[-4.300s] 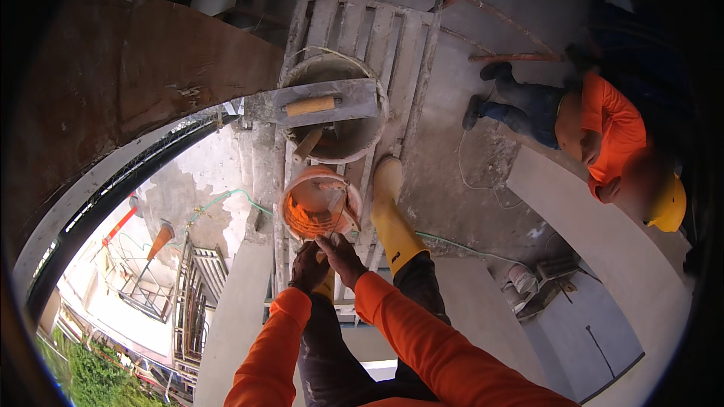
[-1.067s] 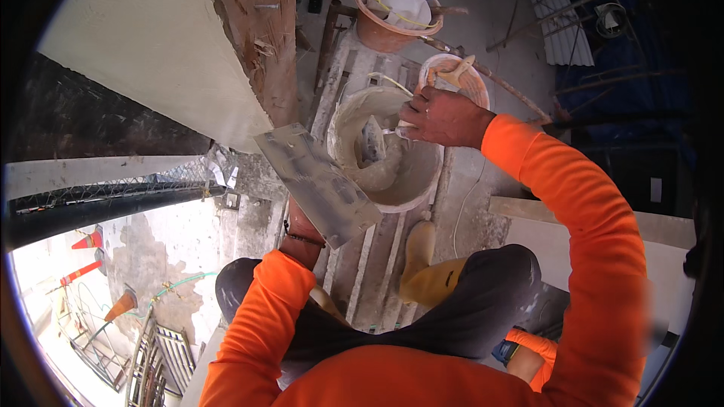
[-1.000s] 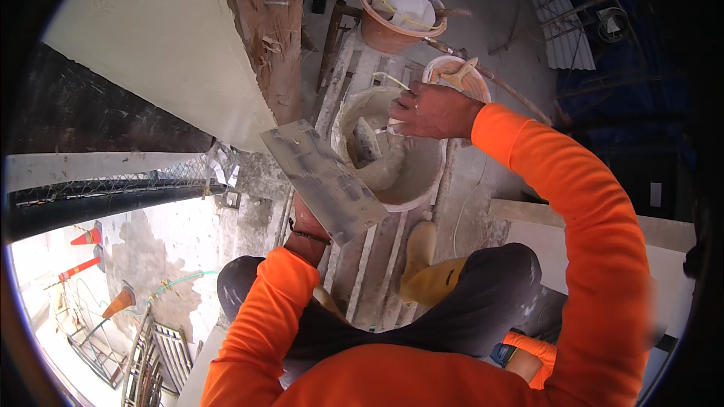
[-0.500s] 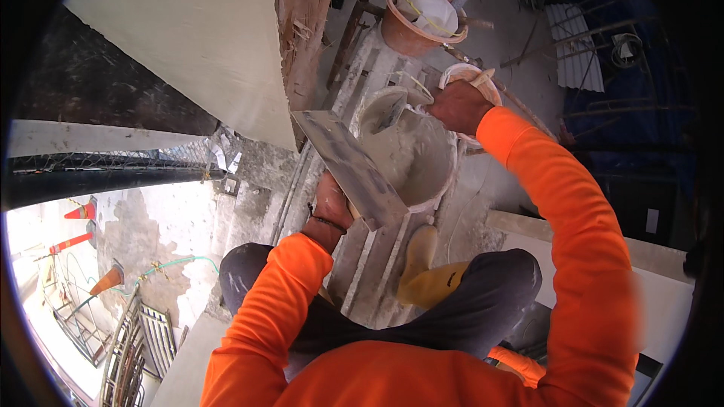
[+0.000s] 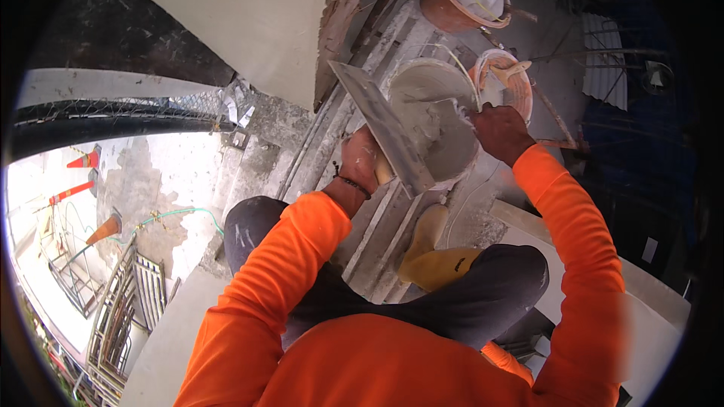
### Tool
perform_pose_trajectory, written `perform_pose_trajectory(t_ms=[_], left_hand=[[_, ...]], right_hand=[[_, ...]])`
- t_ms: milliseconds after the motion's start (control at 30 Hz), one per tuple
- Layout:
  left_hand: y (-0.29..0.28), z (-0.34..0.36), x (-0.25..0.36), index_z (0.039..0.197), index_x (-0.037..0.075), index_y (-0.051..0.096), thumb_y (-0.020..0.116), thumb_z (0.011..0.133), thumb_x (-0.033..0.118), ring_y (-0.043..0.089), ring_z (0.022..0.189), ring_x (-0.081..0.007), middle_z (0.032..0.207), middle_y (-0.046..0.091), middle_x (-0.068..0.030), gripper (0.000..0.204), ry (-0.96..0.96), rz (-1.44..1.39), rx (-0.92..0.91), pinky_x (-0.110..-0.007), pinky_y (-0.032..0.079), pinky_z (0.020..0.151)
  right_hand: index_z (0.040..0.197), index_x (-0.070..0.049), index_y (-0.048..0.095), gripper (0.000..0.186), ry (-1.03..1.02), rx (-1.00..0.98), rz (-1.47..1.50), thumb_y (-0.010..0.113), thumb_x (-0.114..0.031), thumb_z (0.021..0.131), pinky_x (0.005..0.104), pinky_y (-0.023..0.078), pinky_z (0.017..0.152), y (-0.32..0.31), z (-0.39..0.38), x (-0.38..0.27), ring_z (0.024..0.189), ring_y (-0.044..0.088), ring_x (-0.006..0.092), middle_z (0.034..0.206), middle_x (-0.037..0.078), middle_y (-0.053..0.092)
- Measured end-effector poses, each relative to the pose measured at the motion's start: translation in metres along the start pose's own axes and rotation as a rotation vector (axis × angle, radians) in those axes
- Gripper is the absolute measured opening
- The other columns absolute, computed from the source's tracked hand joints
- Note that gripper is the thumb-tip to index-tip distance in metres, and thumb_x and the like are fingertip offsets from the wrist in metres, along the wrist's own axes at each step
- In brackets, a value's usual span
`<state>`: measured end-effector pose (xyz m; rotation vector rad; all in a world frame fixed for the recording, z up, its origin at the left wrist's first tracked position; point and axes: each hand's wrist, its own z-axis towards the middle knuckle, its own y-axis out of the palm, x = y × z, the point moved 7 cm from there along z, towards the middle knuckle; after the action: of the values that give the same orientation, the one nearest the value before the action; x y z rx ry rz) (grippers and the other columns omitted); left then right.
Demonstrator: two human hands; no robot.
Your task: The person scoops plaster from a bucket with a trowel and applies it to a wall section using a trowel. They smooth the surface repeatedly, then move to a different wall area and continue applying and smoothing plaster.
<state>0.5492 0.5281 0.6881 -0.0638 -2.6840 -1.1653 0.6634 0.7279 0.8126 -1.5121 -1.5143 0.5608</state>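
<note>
My left hand [image 5: 359,157] is closed on the wooden handle of a steel plastering trowel [image 5: 381,124], its long flat plate tilted at the left side of a large bucket [image 5: 449,147] of grey wet mix. My right hand [image 5: 498,126] is closed on a smaller trowel at that bucket's right rim; the trowel's end is coated in mix and hard to make out. Just behind, a smaller pinkish bucket [image 5: 520,94] has a brush [image 5: 507,71] across its top.
An orange tub [image 5: 437,7] sits farther back on the slatted platform [image 5: 377,241]. A pale board [image 5: 264,22] hangs at upper left. Traffic cones [image 5: 105,230] and metal frames [image 5: 139,294] lie beyond the left edge. An orange-clad person [image 5: 507,362] is partly visible below right.
I have gone from standing to squatting and picked up the plastering trowel from the bucket. Most recently both hands have shifted, the plate tilting more, and the small trowel has moved within the mix.
</note>
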Motion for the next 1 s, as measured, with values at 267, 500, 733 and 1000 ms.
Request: perform_pose_trajectory(t_ms=[267, 500, 733, 1000], left_hand=[[-0.010, -0.009, 0.007, 0.099, -0.003, 0.067, 0.066, 0.086, 0.026, 0.068, 0.076, -0.0255, 0.090, 0.070, -0.0130, 0.031, 0.141, 0.239, 0.352, -0.041, 0.054, 0.067], [0.000, -0.029, 0.076, 0.099, -0.001, 0.065, 0.068, 0.084, 0.026, 0.064, 0.074, -0.0241, 0.083, 0.065, -0.0115, 0.031, 0.230, 0.736, 0.293, -0.039, 0.052, 0.067], [-0.022, -0.031, 0.100, 0.103, 0.003, 0.066, 0.068, 0.089, 0.019, 0.064, 0.079, -0.0169, 0.089, 0.067, -0.0046, 0.022, 0.253, 0.842, 0.001, -0.032, 0.053, 0.074], [0.006, -0.077, 0.080, 0.130, 0.000, 0.060, 0.055, 0.100, 0.015, 0.070, 0.108, -0.0235, 0.121, 0.070, -0.0104, 0.034, 0.076, 0.246, -0.332, -0.036, 0.056, 0.095]], right_hand=[[0.114, -0.007, 0.068, 0.027, 0.234, -0.192, 0.131, 0.063, -0.023, 0.094, 0.0449, 0.056, 0.085, 0.056, -0.001, -0.027, 0.096, 0.072, 0.0348, 0.103, 0.020, 0.072], [0.124, -0.005, 0.064, 0.038, 0.216, -0.274, 0.190, 0.063, -0.027, 0.093, 0.0497, 0.057, 0.087, 0.072, -0.017, -0.041, 0.097, 0.072, 0.0377, 0.104, 0.022, 0.072], [0.112, -0.007, 0.068, 0.025, 0.167, -0.060, 0.164, 0.061, -0.023, 0.093, 0.0438, 0.056, 0.084, 0.052, -0.021, -0.042, 0.094, 0.072, 0.0300, 0.097, 0.015, 0.074], [0.108, -0.002, 0.069, 0.028, 0.123, -0.234, 0.285, 0.058, -0.023, 0.093, 0.0497, 0.054, 0.091, 0.048, -0.038, -0.008, 0.101, 0.070, 0.0383, 0.104, 0.022, 0.073]])
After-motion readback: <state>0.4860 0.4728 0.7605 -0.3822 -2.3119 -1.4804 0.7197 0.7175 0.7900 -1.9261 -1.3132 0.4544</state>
